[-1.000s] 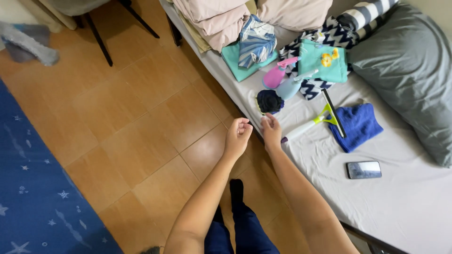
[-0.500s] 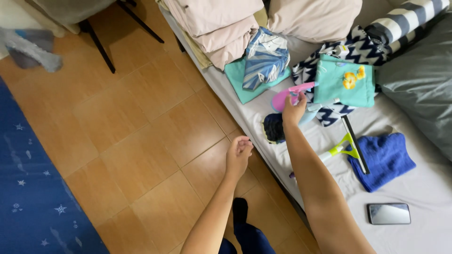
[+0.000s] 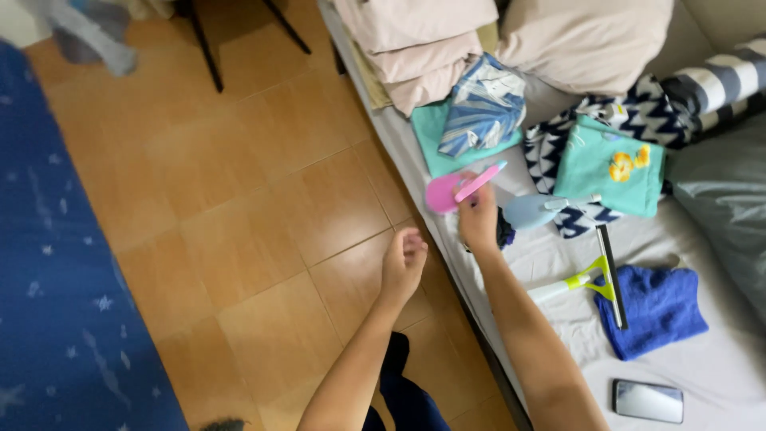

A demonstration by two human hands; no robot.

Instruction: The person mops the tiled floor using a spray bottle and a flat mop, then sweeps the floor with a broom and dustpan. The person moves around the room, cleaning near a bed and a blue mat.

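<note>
- The right hand grips a pink plastic brush-like tool with a round head and a flat handle, lifting it just off the edge of the white-sheeted bed; the fingers are closed on the handle, so the pick-up looks done.
- The left hand hangs loosely curled over the tan tiled floor, just left of the right hand, holding nothing.
- Just right of the right hand lie a pale blue plastic twin of that tool and a dark bundled cloth, both untouched on the bed.
- Further right and nearer the person lie a lime-handled window squeegee, a crumpled blue cloth and a dark phone, none yet handled.
- Beyond the hand sit folded beige linens and a teal shirt with yellow flowers.
</note>
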